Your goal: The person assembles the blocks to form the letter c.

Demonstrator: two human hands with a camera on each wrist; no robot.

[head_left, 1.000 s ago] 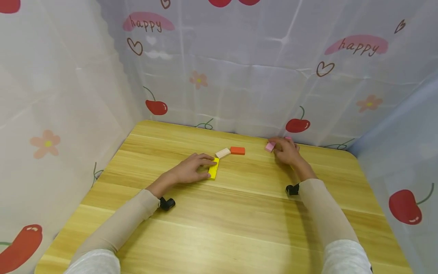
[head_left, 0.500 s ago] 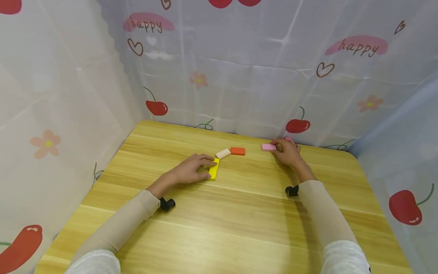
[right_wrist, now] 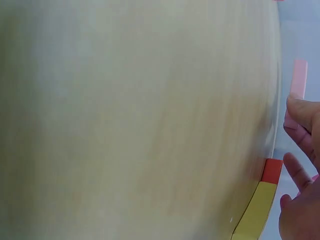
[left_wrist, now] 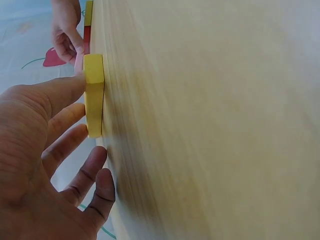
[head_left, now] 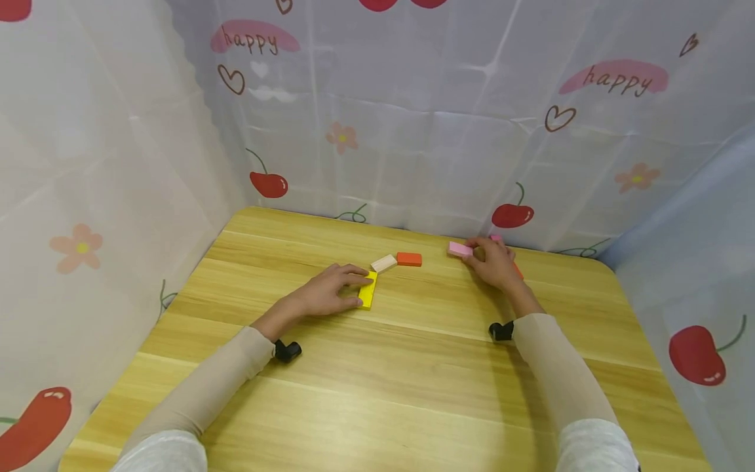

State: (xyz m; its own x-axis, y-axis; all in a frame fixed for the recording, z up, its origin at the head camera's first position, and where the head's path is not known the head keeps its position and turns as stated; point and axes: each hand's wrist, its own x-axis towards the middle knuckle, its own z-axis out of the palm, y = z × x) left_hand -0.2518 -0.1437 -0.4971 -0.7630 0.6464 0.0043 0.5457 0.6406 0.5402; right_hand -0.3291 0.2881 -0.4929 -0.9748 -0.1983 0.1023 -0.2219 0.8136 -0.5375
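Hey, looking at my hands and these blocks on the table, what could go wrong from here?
The right hand pinches the pale pink rectangular block toward one end, so it might tilt or slip.

The left hand touches the bright yellow rectangular block; a stray push could nudge the pale wood-toned rectangular block right by its far end.

The right hand is also close to a partly visible red block and might knock it.

Two yellow blocks (head_left: pixel 368 296), two red blocks (head_left: pixel 409 259), two pink blocks (head_left: pixel 457 249) and one cream block (head_left: pixel 384 263) — seven altogether — plus two hands (head_left: pixel 330 292), two black wrist cameras (head_left: pixel 288 352), two sleeved arms (head_left: pixel 206 387) and one wooden surface (head_left: pixel 377 387)
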